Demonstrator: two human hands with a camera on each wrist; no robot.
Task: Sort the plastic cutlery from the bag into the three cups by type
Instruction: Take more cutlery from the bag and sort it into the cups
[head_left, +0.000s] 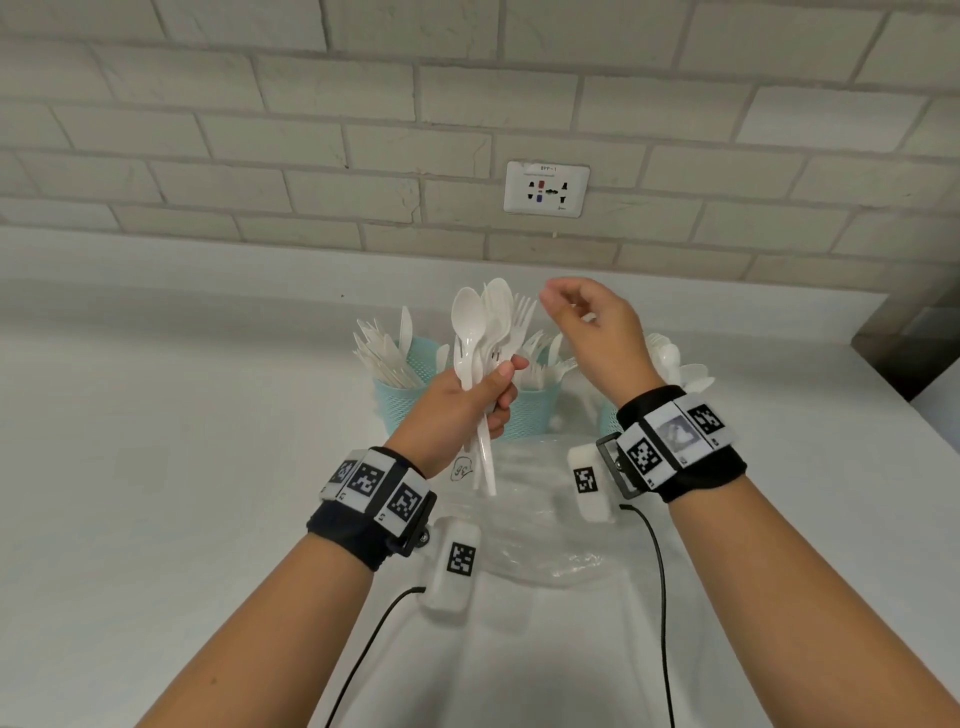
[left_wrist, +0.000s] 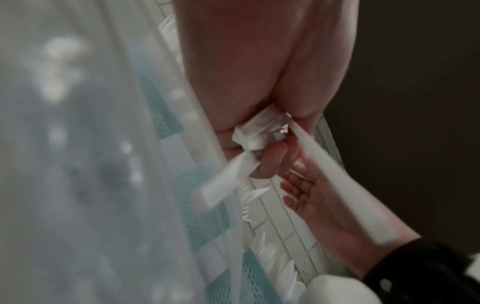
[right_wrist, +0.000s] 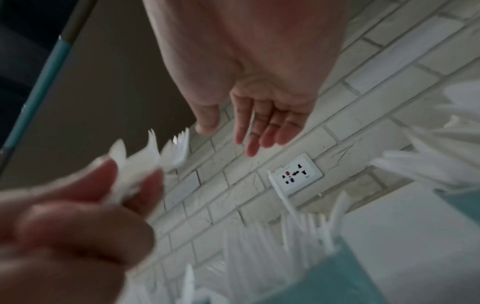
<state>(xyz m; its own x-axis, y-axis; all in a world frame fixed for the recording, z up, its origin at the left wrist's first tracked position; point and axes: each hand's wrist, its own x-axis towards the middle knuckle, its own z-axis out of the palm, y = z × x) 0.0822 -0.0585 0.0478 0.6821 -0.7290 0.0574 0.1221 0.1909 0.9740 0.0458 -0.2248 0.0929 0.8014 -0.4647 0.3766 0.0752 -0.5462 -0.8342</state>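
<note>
My left hand grips a bundle of white plastic spoons and forks by the handles, heads up, in front of the cups. The left wrist view shows its fingers curled round the handles. My right hand hovers just right of the bundle, fingers relaxed and holding nothing; the right wrist view shows its fingers straight. Three teal mesh cups stand in a row: the left cup holds knives, the middle cup forks, and the right cup spoons, mostly hidden by my right wrist. A clear plastic bag lies flat before them.
The white counter meets a white brick wall with a socket plate behind the cups. The counter ends at a dark gap on the right. Black cables hang from both wristbands.
</note>
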